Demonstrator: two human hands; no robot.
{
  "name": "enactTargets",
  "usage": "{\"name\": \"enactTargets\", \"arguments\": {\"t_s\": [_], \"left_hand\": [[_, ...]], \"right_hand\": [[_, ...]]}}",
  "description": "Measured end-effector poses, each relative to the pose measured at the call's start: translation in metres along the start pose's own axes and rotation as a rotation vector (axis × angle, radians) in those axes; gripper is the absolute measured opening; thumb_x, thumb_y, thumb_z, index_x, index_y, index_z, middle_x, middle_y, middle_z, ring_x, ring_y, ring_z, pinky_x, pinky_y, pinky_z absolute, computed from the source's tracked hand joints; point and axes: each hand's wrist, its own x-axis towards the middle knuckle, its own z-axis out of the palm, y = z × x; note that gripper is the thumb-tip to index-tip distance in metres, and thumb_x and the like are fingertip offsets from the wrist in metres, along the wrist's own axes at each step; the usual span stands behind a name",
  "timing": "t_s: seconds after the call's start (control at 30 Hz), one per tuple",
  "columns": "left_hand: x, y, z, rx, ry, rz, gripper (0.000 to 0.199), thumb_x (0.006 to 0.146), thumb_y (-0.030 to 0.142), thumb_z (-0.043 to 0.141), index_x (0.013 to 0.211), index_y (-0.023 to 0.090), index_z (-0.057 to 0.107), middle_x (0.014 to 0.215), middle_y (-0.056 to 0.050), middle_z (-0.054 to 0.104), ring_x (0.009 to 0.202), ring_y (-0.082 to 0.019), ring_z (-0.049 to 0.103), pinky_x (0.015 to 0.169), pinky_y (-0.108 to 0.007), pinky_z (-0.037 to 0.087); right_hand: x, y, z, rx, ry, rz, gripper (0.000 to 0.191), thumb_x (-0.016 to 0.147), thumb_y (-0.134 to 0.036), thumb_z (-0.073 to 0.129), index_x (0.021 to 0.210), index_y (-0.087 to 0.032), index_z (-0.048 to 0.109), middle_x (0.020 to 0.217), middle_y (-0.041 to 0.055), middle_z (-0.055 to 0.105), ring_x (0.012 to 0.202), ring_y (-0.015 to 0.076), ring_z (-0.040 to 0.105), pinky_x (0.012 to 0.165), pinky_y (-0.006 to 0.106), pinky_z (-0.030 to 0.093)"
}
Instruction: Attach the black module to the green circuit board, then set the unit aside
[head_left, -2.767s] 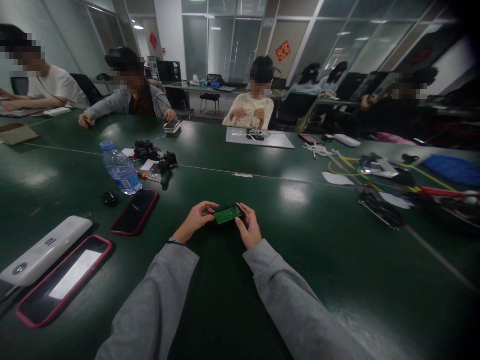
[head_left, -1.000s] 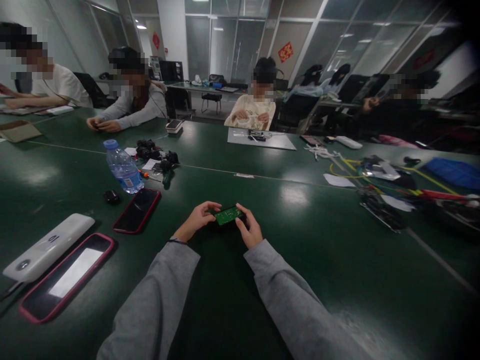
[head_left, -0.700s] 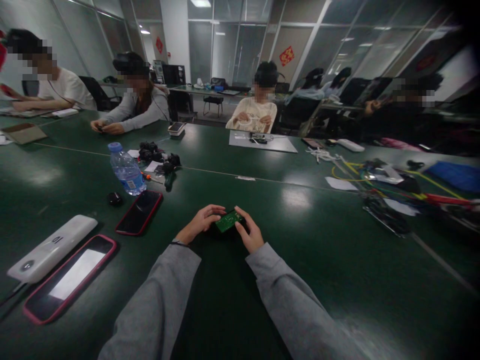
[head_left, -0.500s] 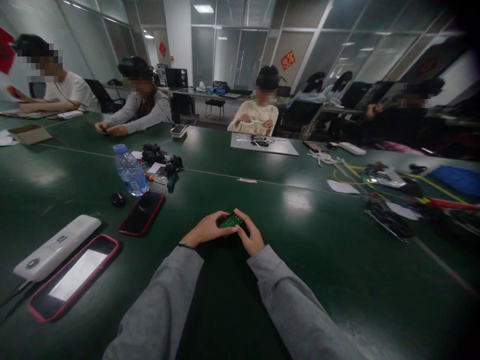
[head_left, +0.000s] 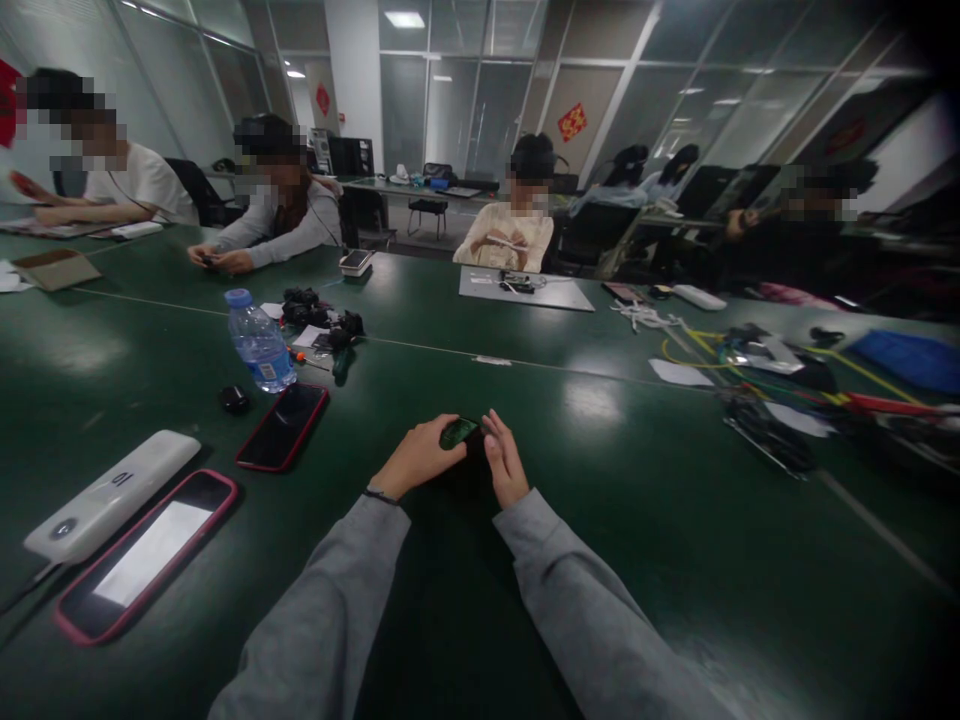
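Note:
A small green circuit board is gripped at its left side between the thumb and fingers of my left hand. Part of the board lies hidden behind that hand. Just right of the board is my right hand, its fingers stretched out and apart from the board. Both hands are low over the dark green table, in front of me.
On the left lie a red-edged phone, another lit phone, a white power bank, a black earbud case and a water bottle. Cables and tools crowd the right. Several people sit across the table.
My right hand has let go of the board and opened, its fingers straightening. The board stays in my left hand and has tilted, its face now darker.

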Motion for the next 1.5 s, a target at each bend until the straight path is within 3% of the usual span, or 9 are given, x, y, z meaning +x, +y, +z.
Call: {"name": "enactTargets", "arguments": {"t_s": [0.2, 0.37, 0.5, 0.67, 0.87, 1.07, 1.23, 1.33, 1.5], "left_hand": [[0.007, -0.013, 0.007, -0.62, 0.102, -0.277, 0.05, 0.071, 0.036, 0.067, 0.116, 0.019, 0.055, 0.108, -0.01, 0.062, 0.089, -0.018, 0.061, 0.077, -0.031, 0.049], [0.008, -0.014, 0.017, -0.947, 0.159, -0.293, 0.057, 0.069, 0.032, 0.071, 0.12, 0.02, 0.049, 0.101, -0.008, 0.064, 0.079, -0.015, 0.063, 0.07, -0.027, 0.051], [0.006, -0.015, 0.024, -1.006, 0.179, -0.272, 0.052, 0.07, 0.031, 0.07, 0.116, 0.019, 0.05, 0.101, -0.008, 0.063, 0.084, -0.015, 0.063, 0.078, -0.029, 0.051], [0.004, -0.018, 0.027, -0.998, 0.225, -0.224, 0.049, 0.071, 0.034, 0.07, 0.113, 0.019, 0.052, 0.105, -0.008, 0.062, 0.09, -0.016, 0.062, 0.085, -0.031, 0.049], [0.004, -0.02, 0.028, -1.033, 0.239, -0.291, 0.058, 0.077, 0.061, 0.05, 0.111, 0.014, 0.055, 0.101, -0.011, 0.064, 0.089, -0.019, 0.062, 0.08, -0.033, 0.05], [0.004, -0.027, 0.024, -1.087, 0.309, -0.372, 0.061, 0.074, 0.065, 0.049, 0.11, 0.016, 0.057, 0.1, -0.009, 0.065, 0.087, -0.02, 0.063, 0.074, -0.032, 0.051], [0.007, -0.029, 0.02, -1.182, 0.211, -0.321, 0.066, 0.079, 0.066, 0.037, 0.108, 0.012, 0.061, 0.099, -0.012, 0.067, 0.091, -0.021, 0.062, 0.078, -0.032, 0.05], [0.007, -0.025, 0.017, -1.271, 0.144, -0.337, 0.065, 0.083, 0.062, 0.032, 0.109, 0.011, 0.061, 0.101, -0.013, 0.066, 0.096, -0.022, 0.061, 0.083, -0.033, 0.048], [0.004, -0.022, 0.015, -1.355, 0.129, -0.392, 0.06, 0.085, 0.058, 0.035, 0.106, 0.008, 0.062, 0.103, -0.014, 0.066, 0.101, -0.024, 0.06, 0.087, -0.035, 0.047]], "right_hand": [[0.001, 0.013, 0.001, 0.07, 0.085, 0.112, 0.061, 0.085, -0.056, 0.049, 0.13, -0.018, 0.036, 0.117, 0.0135, 0.049, 0.105, 0.0227, 0.053, 0.094, 0.043, 0.045], [0.0, 0.008, 0.022, 0.084, 0.051, 0.151, 0.064, 0.082, -0.054, 0.054, 0.131, -0.018, 0.034, 0.105, 0.011, 0.055, 0.099, 0.0222, 0.055, 0.086, 0.039, 0.05], [0.0, 0.002, 0.042, -0.038, 0.118, 0.151, 0.071, 0.076, -0.055, 0.061, 0.13, -0.017, 0.036, 0.112, 0.0127, 0.051, 0.103, 0.0243, 0.053, 0.088, 0.04, 0.048], [-0.005, -0.001, 0.048, -0.148, 0.177, 0.149, 0.071, 0.078, -0.052, 0.06, 0.134, -0.017, 0.034, 0.111, 0.0121, 0.052, 0.099, 0.0248, 0.054, 0.087, 0.042, 0.047], [-0.009, -0.014, 0.046, -0.305, 0.182, -0.023, 0.061, 0.084, -0.046, 0.055, 0.135, -0.019, 0.035, 0.123, 0.0112, 0.046, 0.109, 0.025, 0.048, 0.094, 0.043, 0.042], [-0.01, -0.029, 0.042, -0.38, 0.191, -0.184, 0.05, 0.089, -0.039, 0.049, 0.134, -0.022, 0.038, 0.123, 0.0107, 0.044, 0.113, 0.024, 0.044, 0.101, 0.042, 0.037], [-0.006, -0.025, 0.035, -0.284, 0.27, -0.13, 0.048, 0.093, -0.041, 0.041, 0.136, -0.021, 0.038, 0.13, 0.0079, 0.043, 0.119, 0.0225, 0.041, 0.105, 0.041, 0.032], [-0.001, -0.018, 0.031, -0.194, 0.229, -0.055, 0.048, 0.094, -0.044, 0.037, 0.135, -0.019, 0.04, 0.133, 0.0056, 0.041, 0.123, 0.0205, 0.038, 0.108, 0.04, 0.029], [0.004, -0.005, 0.026, -0.123, 0.143, 0.002, 0.048, 0.094, -0.046, 0.035, 0.132, -0.019, 0.043, 0.134, 0.0049, 0.042, 0.124, 0.0184, 0.037, 0.109, 0.038, 0.026]]}}
